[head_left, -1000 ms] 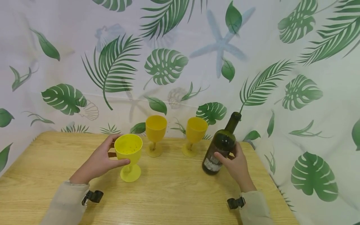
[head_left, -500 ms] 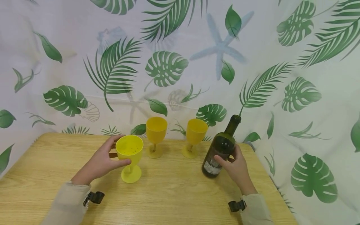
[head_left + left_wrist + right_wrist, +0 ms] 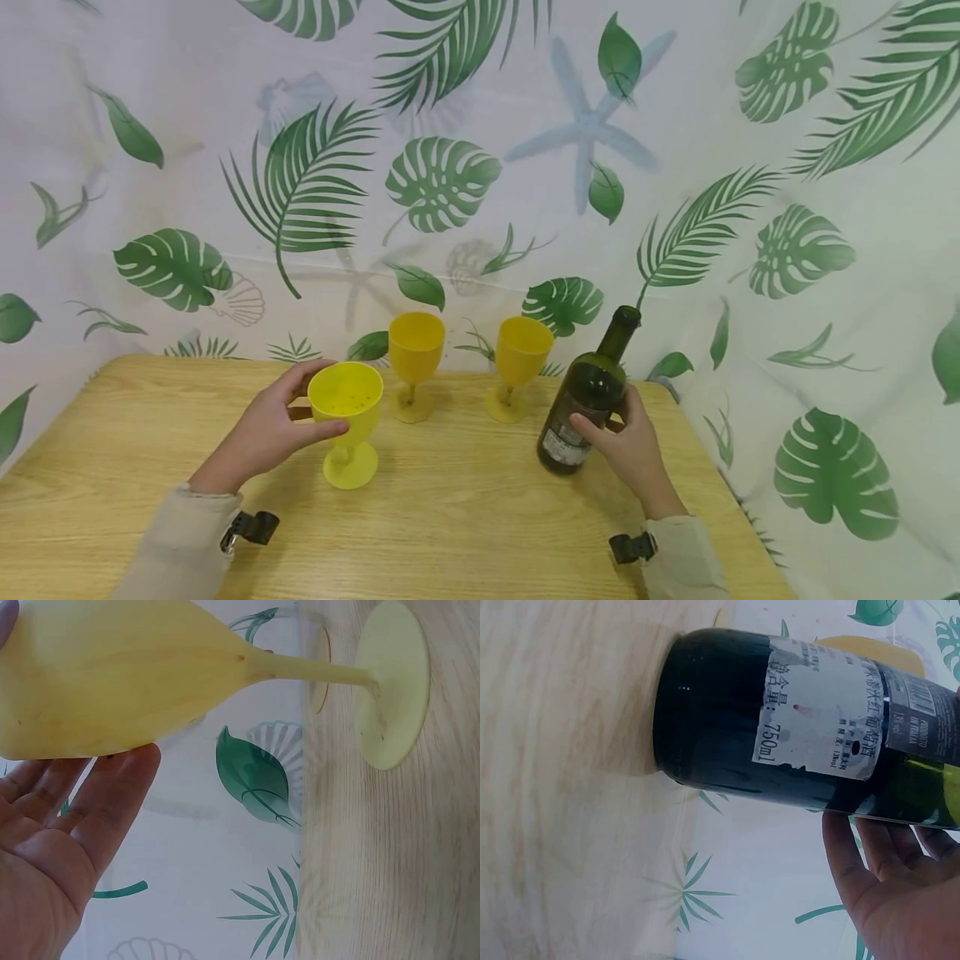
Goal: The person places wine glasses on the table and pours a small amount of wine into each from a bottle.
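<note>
On the left side of the table, my left hand (image 3: 273,429) grips a yellow goblet (image 3: 347,402) round its bowl, thumb in front and fingers behind. The left wrist view shows the goblet's stem and round foot (image 3: 394,690), with fingers (image 3: 120,795) against the bowl. My right hand (image 3: 633,446) holds a dark green wine bottle (image 3: 592,383) by its body at the right of the table. Its neck leans to the right in the head view. A torn white label (image 3: 821,712) shows on the bottle in the right wrist view.
Two more yellow goblets, one left (image 3: 416,350) and one right (image 3: 523,350), stand upright near the table's back edge, between the hands. Behind the wooden table (image 3: 465,517) hangs a white leaf-print cloth (image 3: 480,108). Each wrist wears a small black camera.
The whole head view dips slightly lower between the first frame and the later ones. Both hands keep their hold on the goblet and the bottle, with hardly any movement.
</note>
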Demonstrator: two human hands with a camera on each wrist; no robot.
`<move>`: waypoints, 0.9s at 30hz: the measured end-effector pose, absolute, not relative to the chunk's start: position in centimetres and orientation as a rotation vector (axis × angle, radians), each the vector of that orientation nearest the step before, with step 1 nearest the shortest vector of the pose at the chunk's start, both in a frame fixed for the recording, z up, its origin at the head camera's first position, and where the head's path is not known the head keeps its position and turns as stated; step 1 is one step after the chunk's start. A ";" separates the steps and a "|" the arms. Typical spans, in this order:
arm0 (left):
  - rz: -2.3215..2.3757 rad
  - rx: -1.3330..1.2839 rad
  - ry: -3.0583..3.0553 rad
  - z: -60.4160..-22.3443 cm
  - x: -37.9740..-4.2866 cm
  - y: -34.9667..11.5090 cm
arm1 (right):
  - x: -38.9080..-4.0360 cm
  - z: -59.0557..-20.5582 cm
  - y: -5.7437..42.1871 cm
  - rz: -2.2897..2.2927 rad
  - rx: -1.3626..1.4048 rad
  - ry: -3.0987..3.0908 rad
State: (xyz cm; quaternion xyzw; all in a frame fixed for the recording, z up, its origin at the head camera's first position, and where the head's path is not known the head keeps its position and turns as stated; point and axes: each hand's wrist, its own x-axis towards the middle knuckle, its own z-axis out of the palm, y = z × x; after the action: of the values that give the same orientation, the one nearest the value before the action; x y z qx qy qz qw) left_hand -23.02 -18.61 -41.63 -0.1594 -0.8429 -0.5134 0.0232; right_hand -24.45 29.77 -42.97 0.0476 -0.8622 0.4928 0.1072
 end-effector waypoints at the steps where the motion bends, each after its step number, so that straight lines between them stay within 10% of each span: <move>1: -1.590 -0.500 -2.607 -41.6 -23.0 -18.6 | -24.5 -43.0 29.8 1.448 0.142 -2.540; 27: -1.598 -0.612 -2.601 -41.0 -22.5 -17.4 | -24.3 -42.6 29.8 1.444 0.157 -2.566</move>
State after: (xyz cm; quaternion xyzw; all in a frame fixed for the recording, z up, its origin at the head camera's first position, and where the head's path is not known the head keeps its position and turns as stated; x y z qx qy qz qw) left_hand -22.45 -17.39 -40.99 -0.1966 -0.8353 -0.5133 0.0141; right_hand -24.31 29.81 -42.60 0.0529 -0.8663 0.4874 0.0963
